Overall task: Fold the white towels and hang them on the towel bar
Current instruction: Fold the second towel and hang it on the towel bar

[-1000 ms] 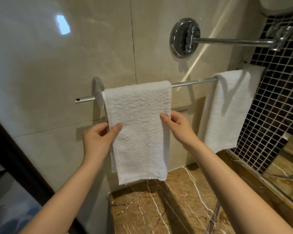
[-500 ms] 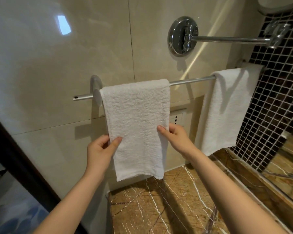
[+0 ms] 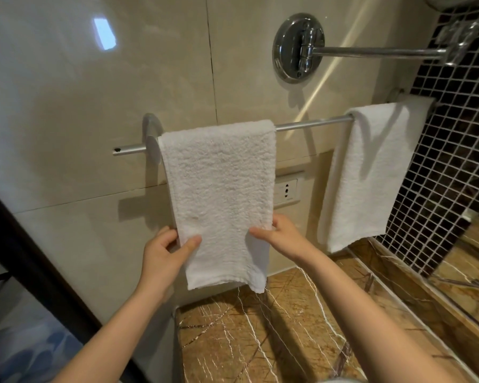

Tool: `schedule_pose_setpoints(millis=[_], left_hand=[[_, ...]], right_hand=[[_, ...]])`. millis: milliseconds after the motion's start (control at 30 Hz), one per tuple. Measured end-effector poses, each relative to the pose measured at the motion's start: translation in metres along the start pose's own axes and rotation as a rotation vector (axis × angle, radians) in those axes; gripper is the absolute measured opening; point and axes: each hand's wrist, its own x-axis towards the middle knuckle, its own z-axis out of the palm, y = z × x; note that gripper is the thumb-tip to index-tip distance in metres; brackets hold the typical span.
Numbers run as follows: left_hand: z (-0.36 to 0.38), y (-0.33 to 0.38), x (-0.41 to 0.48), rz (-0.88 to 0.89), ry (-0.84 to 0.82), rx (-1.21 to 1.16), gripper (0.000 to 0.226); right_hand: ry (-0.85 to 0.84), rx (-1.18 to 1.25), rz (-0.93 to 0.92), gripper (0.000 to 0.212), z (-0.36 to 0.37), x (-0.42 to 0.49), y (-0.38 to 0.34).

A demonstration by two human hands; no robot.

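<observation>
While my left hand (image 3: pixel 166 252) pinches the left edge of the near towel (image 3: pixel 219 189), thumb on the front face and fingers behind, my right hand (image 3: pixel 280 236) pinches the right edge in the same manner. Both grips lie well below the towel bar (image 3: pixel 313 124) and above the towel's lower hem. The near towel hangs folded over the left part of the bar, just beside the left bracket (image 3: pixel 151 136) (a short stub of bar projects past it). A second white towel (image 3: pixel 368 172) hangs over the right end of the bar, with bare bar between the two. Below the bar, between the towels, sits a wall socket (image 3: pixel 286 189). Above the bar, a round chrome mount (image 3: pixel 297 48) carries a horizontal rod (image 3: pixel 371 52) running to the right. Beneath the bar lies a brown veined marble counter (image 3: pixel 260 335). Right of the bar's right end stands a dark mosaic wall (image 3: pixel 454 161).
</observation>
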Motion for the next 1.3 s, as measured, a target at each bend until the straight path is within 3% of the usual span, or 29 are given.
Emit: schedule_pose_setpoints(millis=[433, 667, 1300], left_hand=[[0.0, -0.016, 0.001, 0.008, 0.008, 0.03, 0.003], [0.001, -0.03, -0.002, -0.083, -0.111, 0.081, 0.011], [0.004, -0.06, -0.021, -0.186, -0.089, 0.123, 0.007]], right_hand=[[0.017, -0.01, -0.084, 0.021, 0.001, -0.005, 0.012], [-0.039, -0.039, 0.02, 0.04, 0.011, 0.0, 0.019], [-0.014, 0.022, 0.075, 0.023, 0.02, -0.013, 0.065]])
